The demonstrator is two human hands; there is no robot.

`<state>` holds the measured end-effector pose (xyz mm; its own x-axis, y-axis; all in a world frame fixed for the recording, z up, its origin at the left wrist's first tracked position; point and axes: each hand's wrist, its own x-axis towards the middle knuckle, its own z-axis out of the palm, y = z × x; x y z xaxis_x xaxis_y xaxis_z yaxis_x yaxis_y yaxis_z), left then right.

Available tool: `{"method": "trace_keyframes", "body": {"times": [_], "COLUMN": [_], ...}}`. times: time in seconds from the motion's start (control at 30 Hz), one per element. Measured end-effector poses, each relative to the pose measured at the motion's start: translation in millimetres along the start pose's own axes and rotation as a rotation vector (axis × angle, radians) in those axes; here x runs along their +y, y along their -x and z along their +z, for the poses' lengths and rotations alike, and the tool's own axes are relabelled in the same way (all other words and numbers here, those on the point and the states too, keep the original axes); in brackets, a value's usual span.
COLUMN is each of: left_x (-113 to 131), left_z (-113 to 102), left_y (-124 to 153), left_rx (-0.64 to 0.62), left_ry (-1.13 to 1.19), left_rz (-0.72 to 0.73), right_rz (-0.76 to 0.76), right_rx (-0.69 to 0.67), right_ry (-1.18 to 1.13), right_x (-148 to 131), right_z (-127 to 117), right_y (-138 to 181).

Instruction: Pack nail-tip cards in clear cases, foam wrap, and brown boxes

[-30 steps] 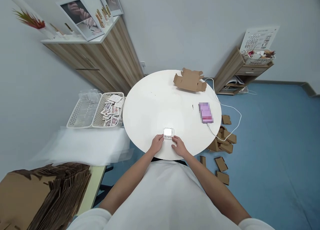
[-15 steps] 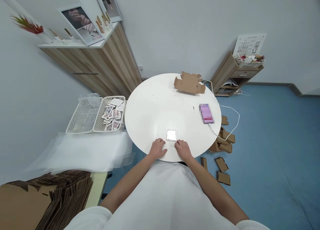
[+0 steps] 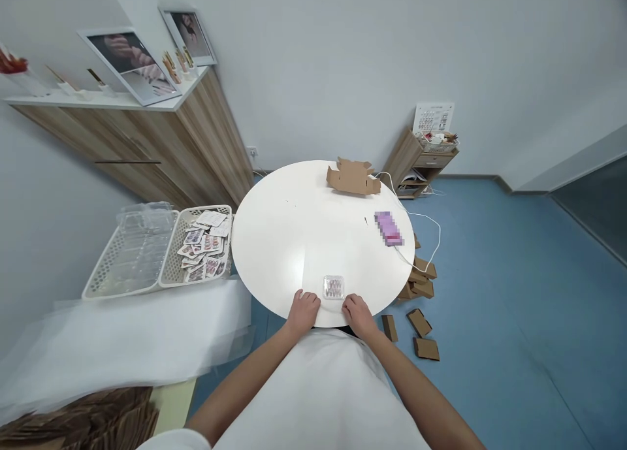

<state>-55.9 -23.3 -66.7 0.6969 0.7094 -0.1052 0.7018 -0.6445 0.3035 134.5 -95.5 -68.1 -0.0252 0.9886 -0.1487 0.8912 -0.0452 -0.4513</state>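
A small clear plastic case (image 3: 334,287) lies flat on the white oval table (image 3: 274,241), close to its front edge. Inside it show rows of pinkish nail-shaped pieces, seemingly press-on nails. My left hand (image 3: 302,311) rests on the tabletop just left of the case, its fingers stretched loosely forward and holding nothing. On the other side, my right hand (image 3: 359,315) lies on the table near the case's lower right corner, fingers slightly bent and nothing seen in them. Whether either hand touches the case is too small to tell.
An unfolded cardboard box (image 3: 353,177) lies at the table's back, and a blurred purple phone (image 3: 389,228) with a white cable at its right. Left stand a basket of nail cards (image 3: 227,247) and a basket of clear cases (image 3: 117,254). Small cardboard boxes (image 3: 426,349) lie on the floor.
The view has shifted. The case looked plain white before and now shows its nail pieces; I cannot tell whether glare caused this. My left thumb has drawn closer to its fingers.
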Motion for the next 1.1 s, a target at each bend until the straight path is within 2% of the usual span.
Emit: {"method": "trace_keyframes", "body": {"times": [0.1,0.2,0.43,0.6,0.7,0.77,0.93,1.03,1.1], "left_x": [-1.4,-1.2,-7.3,-11.7,-10.6,-9.1,-5.9,-7.4,-10.3], "left_z": [-1.0,-4.9,-14.0,-12.4,-9.8,-8.9,-9.3,-9.1,-8.6], "left_y": [12.5,15.4,-4.4,-17.8,-20.5,-20.9,-16.6,-9.1,-3.8], "left_rx": [0.0,0.012,-0.026,-0.033,0.011,0.07,0.125,0.132,0.121], "left_ry": [0.058,0.13,0.296,0.28,0.209,0.158,0.193,0.251,0.255], "left_rz": [-0.032,-0.08,-0.258,-0.35,-0.324,-0.264,-0.103,-0.101,-0.08], "right_rz": [-0.039,-0.025,0.146,0.292,0.282,0.22,-0.01,0.026,0.033], "right_rx": [0.013,0.031,0.027,0.038,0.14,0.191,0.175,0.183,0.116], "right_ry": [-0.013,0.011,-0.044,0.007,0.076,0.095,0.027,-0.029,-0.031], "right_x": [-1.8,-1.2,2.0,-1.3,-4.1,-5.1,-5.7,-5.2,-4.2], "right_z": [5.5,6.4,-3.8,0.1,6.2,8.6,4.6,-3.0,-8.5], "right_y": [18.0,23.0,-4.1,-22.6,-25.7,-24.9,-22.3,-27.4,-33.5]}}
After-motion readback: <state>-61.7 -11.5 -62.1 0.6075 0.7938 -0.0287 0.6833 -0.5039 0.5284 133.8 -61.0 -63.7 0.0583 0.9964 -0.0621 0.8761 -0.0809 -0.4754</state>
